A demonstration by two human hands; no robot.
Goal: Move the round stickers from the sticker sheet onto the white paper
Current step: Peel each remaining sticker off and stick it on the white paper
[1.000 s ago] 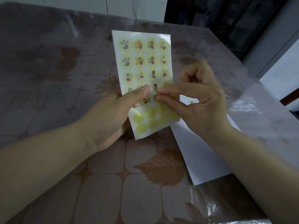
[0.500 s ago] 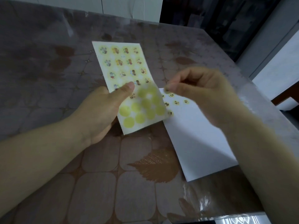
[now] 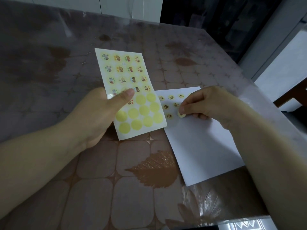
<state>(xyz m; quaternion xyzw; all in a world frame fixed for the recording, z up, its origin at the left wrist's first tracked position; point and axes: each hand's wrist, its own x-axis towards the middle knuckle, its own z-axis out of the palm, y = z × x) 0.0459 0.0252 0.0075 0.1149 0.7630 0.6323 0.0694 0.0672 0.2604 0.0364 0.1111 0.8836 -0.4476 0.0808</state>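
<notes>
The right hand (image 3: 209, 105) presses a round sticker (image 3: 181, 114) onto the white paper (image 3: 202, 140), its grip pinched shut on the sticker's edge. Just beyond that grip sit six stickers already stuck. The left hand (image 3: 98, 117) clamps the sticker sheet (image 3: 131, 90): ten spots bare below its thumb, about eighteen stickers left.

Sticker sheet (image 3: 123, 77) showing pale yellow rounds with cartoon prints far, plain yellow blank circles near. White paper (image 3: 202, 146) lying plain. Table cover (image 3: 99, 180) displaying brown tile-and-leaf pattern.
</notes>
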